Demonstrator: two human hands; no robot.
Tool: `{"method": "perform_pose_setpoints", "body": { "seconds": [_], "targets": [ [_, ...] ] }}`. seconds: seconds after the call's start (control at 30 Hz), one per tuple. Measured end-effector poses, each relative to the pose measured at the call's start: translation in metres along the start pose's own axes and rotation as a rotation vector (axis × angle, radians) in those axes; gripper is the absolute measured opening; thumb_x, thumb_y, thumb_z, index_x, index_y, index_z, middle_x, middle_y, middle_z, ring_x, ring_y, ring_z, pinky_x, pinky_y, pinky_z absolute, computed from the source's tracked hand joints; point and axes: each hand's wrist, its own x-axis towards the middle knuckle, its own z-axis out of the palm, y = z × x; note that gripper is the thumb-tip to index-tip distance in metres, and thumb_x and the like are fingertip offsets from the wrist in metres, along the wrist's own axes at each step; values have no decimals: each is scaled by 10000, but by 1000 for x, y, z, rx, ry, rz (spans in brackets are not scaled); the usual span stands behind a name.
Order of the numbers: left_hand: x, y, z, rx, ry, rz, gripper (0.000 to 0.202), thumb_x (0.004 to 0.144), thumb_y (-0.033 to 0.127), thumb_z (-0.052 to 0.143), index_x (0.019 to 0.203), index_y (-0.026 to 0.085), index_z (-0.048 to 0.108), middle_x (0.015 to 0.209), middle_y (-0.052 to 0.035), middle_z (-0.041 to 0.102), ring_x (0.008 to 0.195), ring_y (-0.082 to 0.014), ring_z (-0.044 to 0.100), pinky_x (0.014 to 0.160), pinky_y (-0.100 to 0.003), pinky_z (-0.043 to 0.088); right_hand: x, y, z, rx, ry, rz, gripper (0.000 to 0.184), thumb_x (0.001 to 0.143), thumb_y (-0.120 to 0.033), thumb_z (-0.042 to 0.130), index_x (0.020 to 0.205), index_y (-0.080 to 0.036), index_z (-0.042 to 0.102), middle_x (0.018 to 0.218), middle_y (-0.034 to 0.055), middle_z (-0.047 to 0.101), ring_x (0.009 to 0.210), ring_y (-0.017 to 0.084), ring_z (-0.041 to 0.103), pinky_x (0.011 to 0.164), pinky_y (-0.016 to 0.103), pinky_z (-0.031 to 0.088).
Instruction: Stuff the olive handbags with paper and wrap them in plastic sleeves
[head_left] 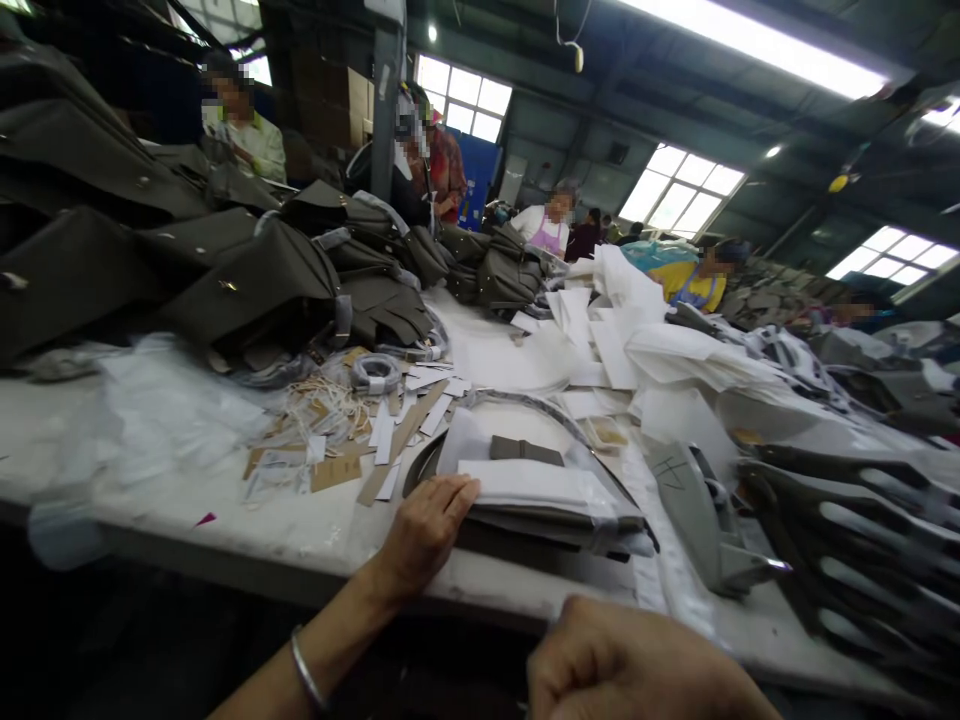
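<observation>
A dark handbag [517, 525] lies at the front edge of the table, with its thin strap arching behind it. Folded white paper [525, 483] lies on top of the bag, and a small dark flap piece [527, 450] shows just behind the paper. My left hand [427, 530], a silver bangle on its wrist, grips the left end of the bag and paper, fingers pressed together. Low in front of the table, my right hand [615, 660] is curled closed and blurred. Whatever it may hold is hidden.
Dark bags [247, 270] are heaped at the left and back. Tags with strings [330, 420], paper strips, a grey coil [376, 373] and clear plastic [172, 400] lie left. White sheets [675, 350], a grey-green dispenser-like tool [690, 500] and dark pieces [847, 520] are right. Several people work beyond.
</observation>
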Motion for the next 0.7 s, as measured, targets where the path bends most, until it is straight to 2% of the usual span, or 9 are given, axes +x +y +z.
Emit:
{"method": "perform_pose_setpoints", "body": {
  "seconds": [0.1,0.17,0.27,0.33,0.5,0.7],
  "targets": [
    [-1,0,0,-11,-21,6,392,900,-4,407,1236,137,552,1128,-102,679,1055,-218,628,942,-361,538,33,-28,-41,7,103,3,539,732,-685,687,748,-165,550,564,-32,576,447,75,507,474,179,409],
    [-1,0,0,-21,-34,18,329,945,50,422,1237,129,552,1126,-110,680,1053,-220,630,944,-367,538,56,-41,-75,-50,261,-24,540,747,-705,644,750,-181,512,554,-11,617,471,117,591,488,207,465],
    [0,0,-1,-18,-26,25,308,970,73,409,1240,110,551,1107,-119,686,1043,-217,634,943,-368,539,88,-50,-121,-173,478,-27,450,783,-609,646,704,-188,505,511,-22,606,482,126,615,476,208,490],
    [1,0,-1,-20,-6,24,309,972,67,395,1235,101,554,1094,-120,688,1045,-212,634,945,-366,541,106,-51,-142,-212,535,-8,380,815,-506,649,664,-186,511,479,-39,578,442,102,578,444,185,473],
    [5,0,-2,-42,70,23,330,958,30,379,1244,66,540,1064,-123,690,1038,-196,637,949,-345,545,134,-46,-171,-251,570,49,295,829,-348,664,623,-176,543,465,-57,544,417,85,549,396,161,450],
    [2,-2,-2,-83,16,36,424,965,53,451,1378,142,490,1115,-105,670,1091,-197,621,969,-380,548,159,-40,-192,-310,653,36,334,833,-304,682,567,-178,523,450,-43,522,428,107,582,367,161,426]
  ]
}}
